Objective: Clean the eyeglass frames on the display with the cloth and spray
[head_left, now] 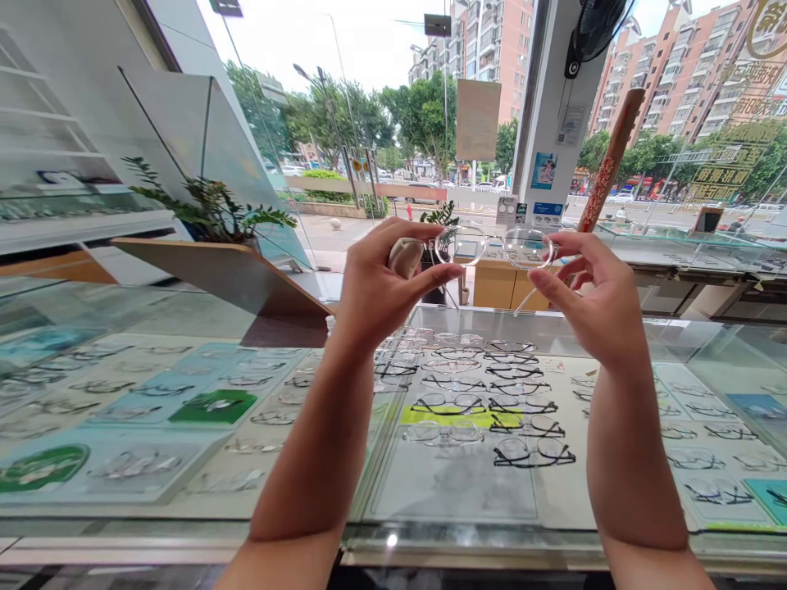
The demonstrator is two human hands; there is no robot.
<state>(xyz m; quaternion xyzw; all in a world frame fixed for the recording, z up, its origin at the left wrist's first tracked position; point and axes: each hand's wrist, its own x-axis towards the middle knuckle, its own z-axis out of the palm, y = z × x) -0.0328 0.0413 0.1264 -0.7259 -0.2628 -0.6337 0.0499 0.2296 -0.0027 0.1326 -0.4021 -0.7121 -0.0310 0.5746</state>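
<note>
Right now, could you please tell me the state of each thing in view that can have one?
clear-framed glasses: held up in the air, one temple swung open.
left hand: pinching the glasses' left end, cloth tucked in.
cloth: bunched in the left hand.
right hand: pinching the glasses' right end.
display counter: frames lie in rows under its glass top.
fan: cannot tell whether running.

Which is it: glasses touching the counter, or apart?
Apart. The head view shows the glasses held up between the left hand and right hand, clear of the counter below.
</note>
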